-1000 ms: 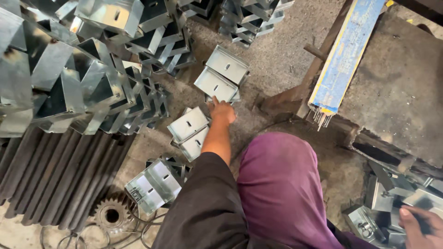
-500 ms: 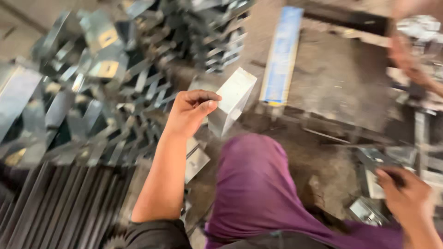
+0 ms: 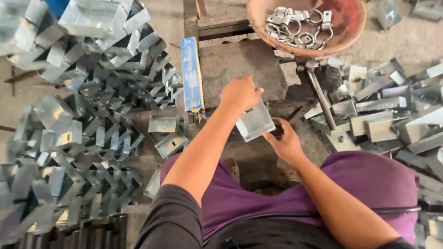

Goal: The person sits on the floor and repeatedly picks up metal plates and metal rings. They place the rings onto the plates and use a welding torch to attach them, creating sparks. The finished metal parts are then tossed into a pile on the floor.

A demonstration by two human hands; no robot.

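Left hand (image 3: 241, 93) gripping bent metal bracket (image 3: 254, 121) from above, fingers curled over its top edge, at centre frame over concrete block (image 3: 240, 69). Right hand (image 3: 287, 143) at 4 o'clock of bracket, fingers half curled, apparently touching its lower corner. Stacked brackets (image 3: 87, 115) at 9 o'clock; unsorted plates (image 3: 387, 115) at 3 o'clock; bowl of ring clamps (image 3: 355, 27) at 1 o'clock.

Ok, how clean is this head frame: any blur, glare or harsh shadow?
Head view: mostly sharp, with even daylight and soft shadows; the left hand and its metal bracket are crisp; the stacked brackets throw bright glare; the right hand is slightly soft.
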